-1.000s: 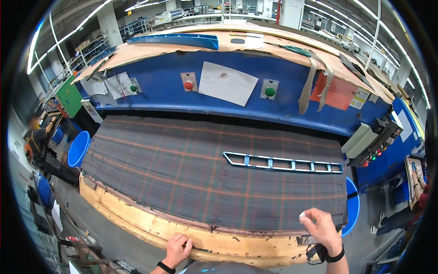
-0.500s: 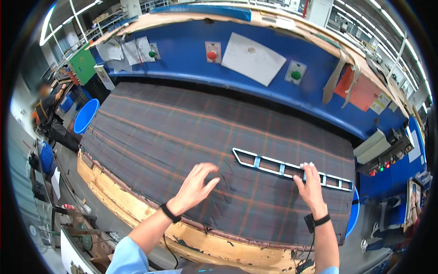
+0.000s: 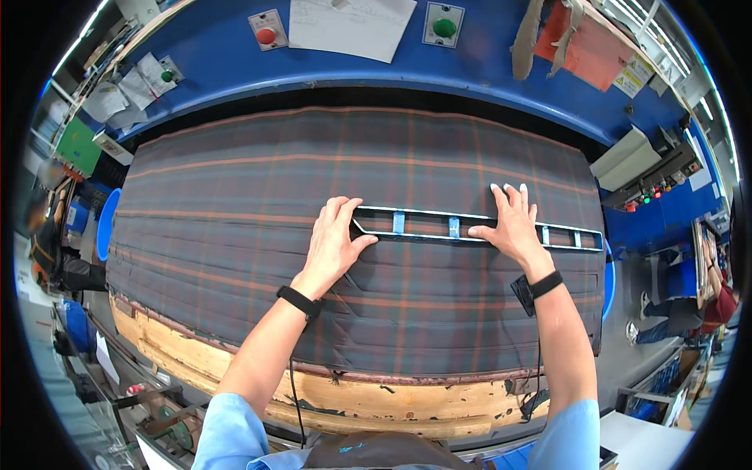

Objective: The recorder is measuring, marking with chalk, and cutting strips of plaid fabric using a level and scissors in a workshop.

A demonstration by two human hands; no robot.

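Dark plaid fabric (image 3: 258, 188) lies spread over the work table, with creases toward its near side. On it rests a long, narrow metal cutting die (image 3: 427, 236), ladder-shaped, with a slanted left end and blue pieces across it. My left hand (image 3: 333, 243) grips that left end, fingers at the far edge and thumb at the near edge. Farther right, my right hand (image 3: 515, 229) straddles the die, its thumb by the near edge and its fingers spread past the far edge. The palm hides part of the die there. A black band circles each wrist.
Behind the fabric runs a blue machine beam (image 3: 329, 74) with red and green push buttons. A control box (image 3: 654, 176) juts out at the right. Worn wooden boards (image 3: 352, 403) edge the near side. Blue tubs flank both ends; people are at far left and right.
My left hand has come to the die's slanted end and taken hold of it. The die has shifted left over the fabric with my right hand on it. The view has turned and tipped down.
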